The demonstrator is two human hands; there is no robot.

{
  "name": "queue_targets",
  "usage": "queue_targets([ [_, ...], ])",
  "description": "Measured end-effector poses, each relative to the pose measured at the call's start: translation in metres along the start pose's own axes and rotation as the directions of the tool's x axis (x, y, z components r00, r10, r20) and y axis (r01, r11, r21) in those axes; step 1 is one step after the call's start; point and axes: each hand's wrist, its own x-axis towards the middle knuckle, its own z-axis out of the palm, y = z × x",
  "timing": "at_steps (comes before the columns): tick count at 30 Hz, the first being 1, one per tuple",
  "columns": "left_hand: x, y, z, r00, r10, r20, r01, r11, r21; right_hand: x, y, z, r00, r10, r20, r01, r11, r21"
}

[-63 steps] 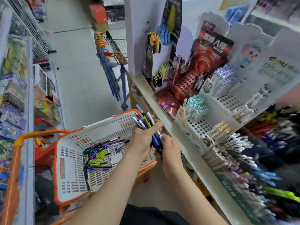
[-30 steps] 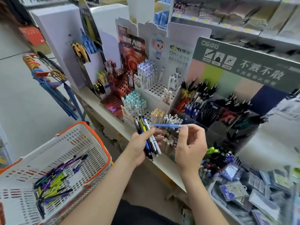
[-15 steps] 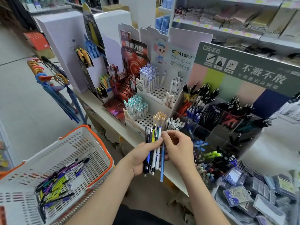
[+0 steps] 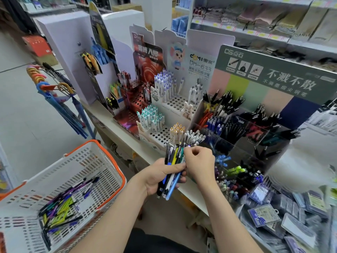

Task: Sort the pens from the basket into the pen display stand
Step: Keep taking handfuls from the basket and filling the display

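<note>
At the shelf edge (image 4: 113, 125) under the pen display stand (image 4: 246, 136), with open floor toward the basket (image 4: 82, 170) of loose pens (image 4: 62, 207), the left hand (image 4: 160, 177) grips an upright bundle of pens (image 4: 173, 159) and the right hand (image 4: 199, 165) pinches 1 at its top.

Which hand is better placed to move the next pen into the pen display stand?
The right hand. It pinches at the top of the bundle of pens and is nearer the pen display stand. The left hand is occupied: it grips that bundle.
</note>
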Motion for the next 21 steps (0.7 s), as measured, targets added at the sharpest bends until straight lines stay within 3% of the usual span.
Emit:
queue_targets([
  [4,-0.002,0.0,0.001,0.999,-0.007,0.033,0.006,1.0,0.021,0.006,0.003,-0.003,0.997,-0.024,-0.077,0.021,0.999,-0.042],
  [8,-0.004,0.002,-0.002,0.999,-0.012,0.039,0.008,0.995,0.101,0.01,0.005,-0.005,0.973,-0.053,-0.226,0.081,0.99,0.119],
  [11,-0.004,0.0,-0.005,0.998,-0.024,0.061,0.017,0.994,0.107,0.007,-0.006,-0.014,0.915,-0.084,-0.394,0.22,0.923,0.315],
  [14,0.002,-0.002,-0.007,0.999,-0.017,-0.033,0.014,0.996,-0.088,-0.002,-0.017,-0.025,0.821,-0.266,-0.505,0.434,0.865,0.25],
  [17,0.014,0.0,-0.008,0.994,-0.01,-0.112,-0.023,0.957,-0.288,-0.013,-0.013,-0.024,0.767,-0.515,-0.384,0.583,0.809,0.08],
  [19,0.022,0.002,-0.01,0.984,-0.01,-0.178,-0.054,0.935,-0.35,-0.02,-0.005,-0.017,0.729,-0.65,-0.212,0.662,0.749,-0.023],
  [21,0.029,0.004,-0.012,0.98,0.007,-0.199,-0.089,0.909,-0.407,-0.022,0.006,-0.009,0.648,-0.761,-0.029,0.752,0.646,-0.133],
])
